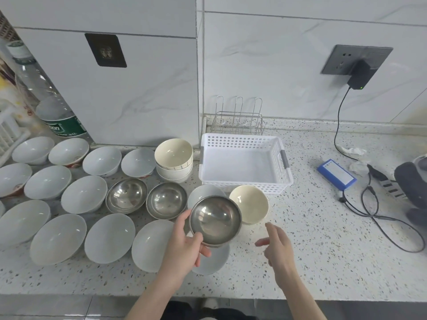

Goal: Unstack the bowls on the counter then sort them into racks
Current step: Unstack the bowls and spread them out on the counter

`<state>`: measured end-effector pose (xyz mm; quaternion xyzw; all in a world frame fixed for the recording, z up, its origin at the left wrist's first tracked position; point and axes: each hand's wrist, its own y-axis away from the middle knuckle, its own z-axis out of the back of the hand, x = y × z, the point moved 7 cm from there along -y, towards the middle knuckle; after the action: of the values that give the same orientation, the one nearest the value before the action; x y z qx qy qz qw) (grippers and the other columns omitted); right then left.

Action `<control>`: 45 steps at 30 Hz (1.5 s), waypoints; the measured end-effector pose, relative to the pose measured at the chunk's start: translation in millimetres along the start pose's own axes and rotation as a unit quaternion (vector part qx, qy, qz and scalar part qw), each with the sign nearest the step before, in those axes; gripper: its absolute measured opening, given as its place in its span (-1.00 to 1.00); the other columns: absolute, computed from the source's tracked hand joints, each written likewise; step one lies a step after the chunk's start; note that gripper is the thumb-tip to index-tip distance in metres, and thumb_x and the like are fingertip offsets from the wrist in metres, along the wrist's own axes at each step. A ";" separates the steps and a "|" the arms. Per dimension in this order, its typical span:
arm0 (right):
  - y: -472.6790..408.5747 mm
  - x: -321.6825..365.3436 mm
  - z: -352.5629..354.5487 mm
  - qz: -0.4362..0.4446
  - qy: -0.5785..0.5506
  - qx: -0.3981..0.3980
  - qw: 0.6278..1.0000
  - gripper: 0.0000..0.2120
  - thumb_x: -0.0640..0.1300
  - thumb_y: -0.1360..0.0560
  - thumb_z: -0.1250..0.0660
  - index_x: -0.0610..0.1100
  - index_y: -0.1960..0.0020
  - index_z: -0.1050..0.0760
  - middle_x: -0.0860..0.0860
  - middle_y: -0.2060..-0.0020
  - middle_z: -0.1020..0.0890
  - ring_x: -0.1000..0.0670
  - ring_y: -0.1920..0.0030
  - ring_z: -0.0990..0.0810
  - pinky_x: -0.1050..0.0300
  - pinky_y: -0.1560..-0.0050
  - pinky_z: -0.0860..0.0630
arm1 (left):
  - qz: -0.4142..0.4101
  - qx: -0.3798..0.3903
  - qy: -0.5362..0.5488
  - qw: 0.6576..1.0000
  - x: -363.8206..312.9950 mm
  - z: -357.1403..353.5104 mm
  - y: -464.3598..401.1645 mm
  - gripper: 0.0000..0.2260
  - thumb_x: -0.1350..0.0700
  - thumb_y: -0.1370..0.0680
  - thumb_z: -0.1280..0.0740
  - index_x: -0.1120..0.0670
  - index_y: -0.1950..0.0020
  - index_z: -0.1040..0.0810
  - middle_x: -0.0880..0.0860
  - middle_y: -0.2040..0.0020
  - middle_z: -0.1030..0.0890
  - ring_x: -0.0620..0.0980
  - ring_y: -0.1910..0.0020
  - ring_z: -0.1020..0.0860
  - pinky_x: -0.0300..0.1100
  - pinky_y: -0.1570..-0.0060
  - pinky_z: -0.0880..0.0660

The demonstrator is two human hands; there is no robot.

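Speckled stone counter [312, 239] runs under a pale tiled wall, and from where I stand its left half is crowded with white bowls [60, 239] laid out singly in rows. Past them sit two steel bowls [127, 196], and behind those a short stack of cream bowls [173, 158] waits to be split. Next comes the left hand [184, 243], thumb over the near rim and fingers curled beneath a steel bowl [215, 220], which it holds lifted above the counter and over two white ones. A single cream bowl [249, 204] rests just beside it, in front of the white plastic basket [245, 140], with a wire rack [238, 118] against the wall behind. The right hand [277, 243] hangs loose and spread, holding nothing. I'd judge the neat course is to keep the bowl level, steady it with that free hand, and set it down gently with its own kind.
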<state>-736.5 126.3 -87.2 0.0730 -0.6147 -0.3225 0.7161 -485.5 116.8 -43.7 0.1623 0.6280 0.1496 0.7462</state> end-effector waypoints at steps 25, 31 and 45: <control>32.2 -16.9 41.2 0.080 0.205 -0.031 0.975 -0.84 -0.16 -0.52 -0.30 0.12 0.05 -0.50 0.03 0.50 -0.57 0.16 0.53 -0.40 0.20 0.42 -0.37 | 0.018 0.244 -0.216 0.945 30.8 -94.1 17.0 -0.30 -0.02 -0.60 -0.18 -0.33 -0.54 0.23 -0.03 0.19 -0.71 -0.14 0.55 -0.47 -0.14 0.30 -0.62; 29.6 -20.6 36.3 0.071 0.264 -0.033 0.961 -0.90 -0.07 -0.54 -0.30 0.06 -0.05 -0.49 0.09 0.52 -0.54 0.17 0.51 -0.45 0.22 0.42 -0.38 | -0.004 0.228 -0.385 0.894 30.1 -88.8 12.2 -0.33 -0.04 -0.62 -0.13 -0.10 -0.60 0.22 0.01 0.30 -0.55 -0.02 0.28 -0.61 -0.05 0.17 -0.57; 24.0 -17.6 36.4 0.025 0.322 -0.020 0.946 -0.66 0.09 -0.56 -0.22 0.08 -0.32 -0.44 0.11 0.31 -0.64 0.15 0.27 -0.58 0.19 0.31 -0.42 | -0.016 0.232 -0.438 0.868 22.8 -90.2 4.8 -0.34 -0.05 -0.65 -0.11 0.01 -0.62 0.21 0.05 0.27 -0.54 0.07 0.19 -0.57 -0.13 0.23 -0.45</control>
<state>-762.0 165.4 -81.4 0.1428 -0.3465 -0.2760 0.8851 -570.7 135.8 -76.2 0.3696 0.2556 -0.0993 0.8878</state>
